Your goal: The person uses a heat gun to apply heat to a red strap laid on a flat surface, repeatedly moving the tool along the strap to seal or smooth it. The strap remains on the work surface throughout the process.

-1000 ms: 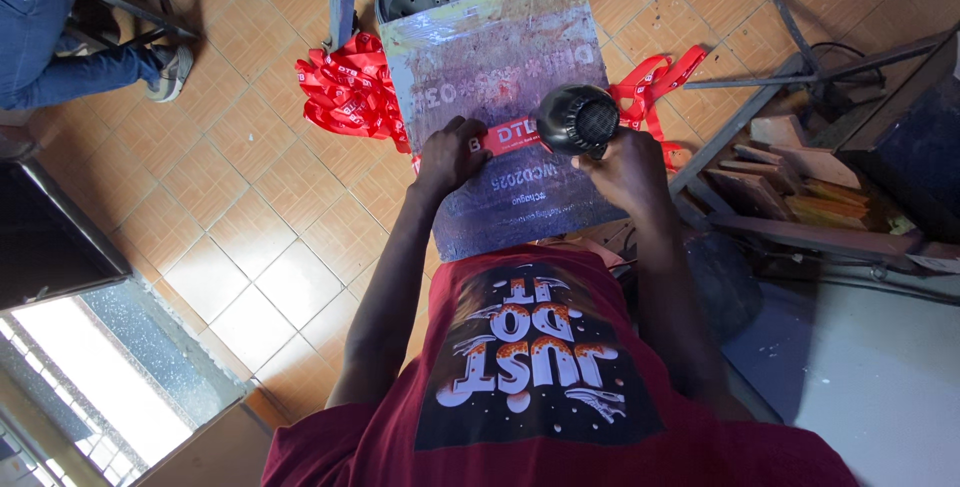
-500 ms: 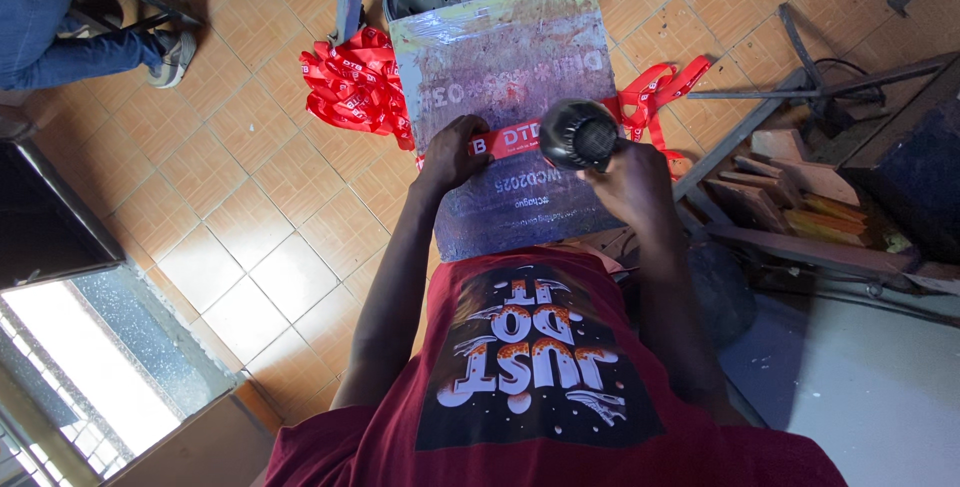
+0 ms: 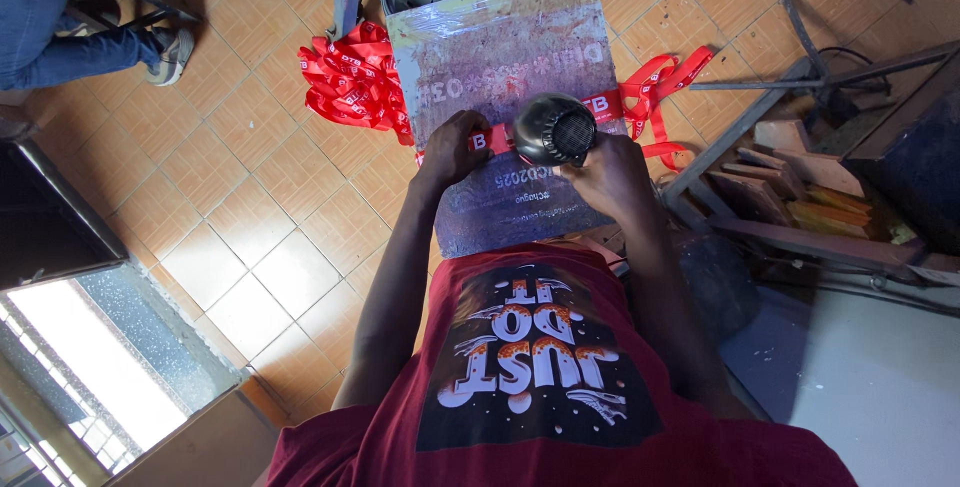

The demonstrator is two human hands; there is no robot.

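A black hair dryer [image 3: 556, 129] is gripped by the right hand [image 3: 610, 179], its handle hidden; a red ribbon [image 3: 497, 139] is pinned by the left hand [image 3: 452, 149]

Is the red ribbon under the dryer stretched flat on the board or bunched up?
Flat: the red ribbon lies straight across the board, pinned by the left hand; the right hand holds the dryer over it.
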